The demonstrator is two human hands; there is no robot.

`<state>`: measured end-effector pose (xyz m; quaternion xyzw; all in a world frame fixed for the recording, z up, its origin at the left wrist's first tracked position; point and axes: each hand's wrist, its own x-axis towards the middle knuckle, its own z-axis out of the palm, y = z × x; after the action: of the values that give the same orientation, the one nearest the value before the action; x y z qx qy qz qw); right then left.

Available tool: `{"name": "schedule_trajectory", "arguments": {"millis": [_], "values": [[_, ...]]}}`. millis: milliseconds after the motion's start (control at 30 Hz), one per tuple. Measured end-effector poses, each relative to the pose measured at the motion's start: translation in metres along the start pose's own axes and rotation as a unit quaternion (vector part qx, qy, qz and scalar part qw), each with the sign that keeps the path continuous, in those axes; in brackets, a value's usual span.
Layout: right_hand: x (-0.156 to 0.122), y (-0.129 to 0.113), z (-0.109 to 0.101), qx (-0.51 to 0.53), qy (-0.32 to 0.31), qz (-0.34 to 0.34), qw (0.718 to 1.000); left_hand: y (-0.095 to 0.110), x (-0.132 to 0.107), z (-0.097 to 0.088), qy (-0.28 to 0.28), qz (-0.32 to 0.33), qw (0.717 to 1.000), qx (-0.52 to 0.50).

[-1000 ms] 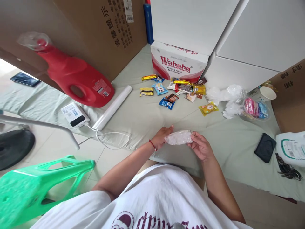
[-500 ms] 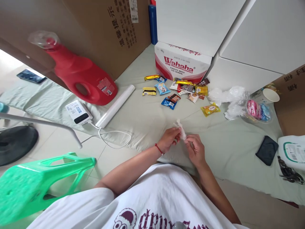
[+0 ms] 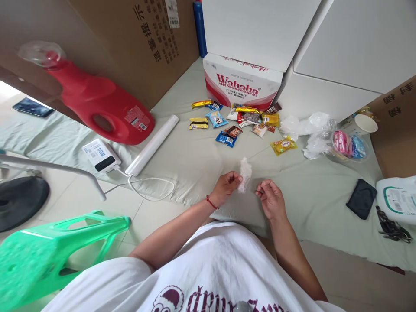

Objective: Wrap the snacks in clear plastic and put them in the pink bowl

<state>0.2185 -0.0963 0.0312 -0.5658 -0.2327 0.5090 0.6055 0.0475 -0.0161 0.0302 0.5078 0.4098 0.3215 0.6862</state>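
Observation:
My left hand (image 3: 225, 188), with a red cord on its wrist, pinches a small crumpled piece of whitish translucent plastic (image 3: 245, 174) between thumb and fingers. The plastic stands up loosely above the cloth. To its right, my right hand (image 3: 271, 199) is apart from it, fingers curled in and nothing visible in them. Beyond both hands lie several wrapped snacks: a yellow packet (image 3: 283, 146), a blue packet (image 3: 226, 138), a light blue packet (image 3: 216, 118) and a yellow-and-black one (image 3: 198, 123).
Behind the snacks stands a Wahaba-style white and red carton (image 3: 242, 82). Left are a red jug (image 3: 107, 108), a white roll (image 3: 152, 145) and a cabled power bank (image 3: 101, 155). Clear plastic bags (image 3: 316, 134), a round tub (image 3: 349, 147) and a black pouch (image 3: 361, 198) lie right. A green stool (image 3: 48, 242) stands lower left.
My right hand has let go of the plastic and moved a little right. The plastic, now held by my left hand alone, looks more spread out. The view has shifted slightly.

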Motion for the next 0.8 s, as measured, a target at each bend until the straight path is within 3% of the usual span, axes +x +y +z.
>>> {"name": "schedule_trajectory", "arguments": {"millis": [100,200,267,367,500,667,800], "values": [[-0.001,-0.003,0.0,0.004,-0.022,0.018,1.0,0.001,-0.001,-0.006,-0.001,0.006,0.999,0.031],[-0.003,-0.002,0.012,-0.062,-0.066,0.001,0.996,0.002,-0.005,-0.001,-0.039,0.037,0.995,0.087],[-0.002,-0.002,0.02,-0.078,-0.061,-0.011,0.995,0.001,-0.006,0.003,-0.058,0.042,0.994,0.087],[0.003,-0.003,0.018,-0.009,-0.019,0.013,1.0,-0.002,-0.003,-0.001,-0.054,0.016,0.998,0.025],[0.007,-0.007,-0.003,0.053,0.018,0.049,0.997,-0.007,0.003,-0.019,-0.015,-0.022,0.998,-0.061],[0.002,-0.007,-0.017,0.048,0.001,0.063,0.997,-0.011,0.007,-0.034,-0.013,-0.07,0.99,-0.123],[-0.002,-0.007,-0.014,0.04,-0.017,0.058,0.997,-0.006,0.007,-0.031,0.004,-0.075,0.986,-0.151]]}}
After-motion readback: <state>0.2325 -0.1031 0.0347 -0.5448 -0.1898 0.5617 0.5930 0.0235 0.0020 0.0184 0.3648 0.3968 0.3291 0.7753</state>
